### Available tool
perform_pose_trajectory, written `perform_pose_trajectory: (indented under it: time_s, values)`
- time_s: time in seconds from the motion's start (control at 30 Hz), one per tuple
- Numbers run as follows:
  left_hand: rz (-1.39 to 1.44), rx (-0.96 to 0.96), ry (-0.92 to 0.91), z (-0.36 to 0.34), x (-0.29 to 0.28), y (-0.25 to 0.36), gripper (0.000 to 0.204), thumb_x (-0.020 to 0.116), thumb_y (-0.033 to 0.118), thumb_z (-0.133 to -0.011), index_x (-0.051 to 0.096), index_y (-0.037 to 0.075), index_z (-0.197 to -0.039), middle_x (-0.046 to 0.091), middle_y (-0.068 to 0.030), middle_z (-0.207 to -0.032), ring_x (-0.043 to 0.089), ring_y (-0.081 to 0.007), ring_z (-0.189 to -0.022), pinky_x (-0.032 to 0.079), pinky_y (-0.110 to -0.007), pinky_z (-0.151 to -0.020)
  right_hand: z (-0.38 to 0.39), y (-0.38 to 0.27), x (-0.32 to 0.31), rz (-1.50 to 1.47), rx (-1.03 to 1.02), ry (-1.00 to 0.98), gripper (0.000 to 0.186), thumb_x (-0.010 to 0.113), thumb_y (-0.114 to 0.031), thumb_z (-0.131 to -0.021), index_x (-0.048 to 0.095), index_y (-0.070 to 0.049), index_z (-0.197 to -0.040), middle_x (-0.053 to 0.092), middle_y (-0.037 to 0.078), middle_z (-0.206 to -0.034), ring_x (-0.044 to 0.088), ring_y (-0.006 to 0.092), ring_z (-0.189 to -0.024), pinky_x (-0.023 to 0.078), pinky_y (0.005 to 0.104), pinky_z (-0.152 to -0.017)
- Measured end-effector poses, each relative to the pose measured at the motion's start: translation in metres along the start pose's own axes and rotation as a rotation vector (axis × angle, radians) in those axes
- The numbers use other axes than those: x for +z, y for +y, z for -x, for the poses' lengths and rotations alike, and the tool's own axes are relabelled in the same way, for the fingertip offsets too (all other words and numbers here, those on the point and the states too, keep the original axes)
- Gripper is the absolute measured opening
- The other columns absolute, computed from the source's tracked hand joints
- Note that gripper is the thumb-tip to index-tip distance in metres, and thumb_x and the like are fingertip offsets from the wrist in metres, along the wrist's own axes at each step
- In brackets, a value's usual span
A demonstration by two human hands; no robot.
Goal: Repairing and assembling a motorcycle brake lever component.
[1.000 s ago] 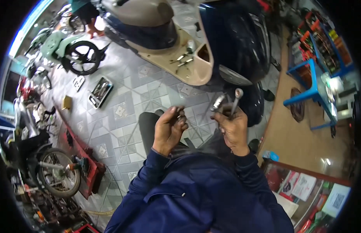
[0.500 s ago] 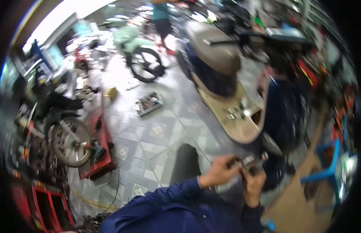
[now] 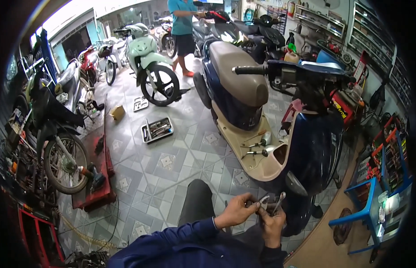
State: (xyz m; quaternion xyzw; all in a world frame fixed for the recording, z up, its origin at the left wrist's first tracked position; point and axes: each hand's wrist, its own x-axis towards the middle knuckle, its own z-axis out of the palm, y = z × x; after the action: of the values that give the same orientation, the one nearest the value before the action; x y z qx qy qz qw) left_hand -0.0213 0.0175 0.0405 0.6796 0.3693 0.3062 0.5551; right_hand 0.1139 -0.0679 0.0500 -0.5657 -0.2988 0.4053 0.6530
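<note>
Head view, lower centre-right of the frame: the left hand [image 3: 237, 211] has its thumb and forefinger pressed together at a small metal piece [image 3: 263, 202], just beside the right hand [image 3: 273, 223], whose curled fingers grip a ring-ended wrench [image 3: 280, 203] pointing up. Which fingers carry most of the metal piece is too small to tell. Above them, right of centre, stands a dark blue scooter [image 3: 315, 147], with two mirrors [image 3: 266, 139] lying on its beige footboard [image 3: 264, 173]. Left of centre, a tool tray [image 3: 146, 140] rests on the tiled floor [image 3: 167, 181].
</note>
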Motion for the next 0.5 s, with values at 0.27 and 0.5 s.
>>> perform_pose_trajectory:
  time_s: [0.27,0.5]
  values:
    - [0.047,0.105,-0.044,0.004,-0.002,-0.008,0.025,0.064,0.021,-0.094,0.066,-0.003,-0.096,0.067,-0.0168,-0.077,0.063,-0.0201,-0.068,0.049,-0.034,-0.063,0.004,0.004,-0.004,0.047,-0.084,-0.004,0.016,0.079,-0.003,-0.082,0.068,0.001,-0.094,0.069,0.004,-0.081,0.061,0.0095,-0.070,0.049,0.0244,-0.066]
    - [0.025,0.021,0.036,0.016,0.006,0.001,0.023,0.063,0.020,-0.095,0.065,-0.003,-0.098,0.064,-0.0148,-0.073,0.057,-0.0139,-0.066,0.045,-0.032,-0.059,0.007,0.009,-0.006,0.059,-0.079,0.002,0.021,0.081,-0.010,-0.082,0.067,0.001,-0.094,0.070,0.004,-0.085,0.062,0.0107,-0.074,0.050,0.0246,-0.070]
